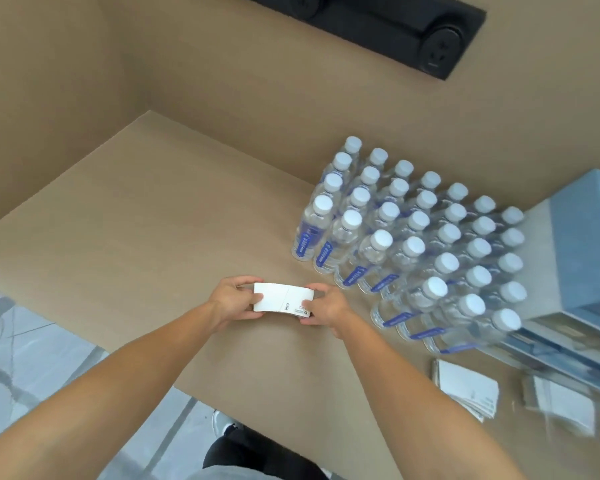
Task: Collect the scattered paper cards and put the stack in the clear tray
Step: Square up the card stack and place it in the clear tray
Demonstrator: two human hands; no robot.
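Observation:
A stack of white paper cards (280,296) is held just above the tan table, a little left of centre. My left hand (230,299) grips its left end and my right hand (324,306) grips its right end, fingers curled around the edges. Small print shows on the top card near my right thumb. At the lower right another pile of white cards (468,389) lies on the table. Further right, a blurred clear tray (561,403) holds more white cards.
A large block of several water bottles (413,237) with white caps stands right of my hands. A light blue box (582,244) sits at the far right. A black socket strip (395,26) is set in the wall. The table's near edge (174,386) drops to the floor.

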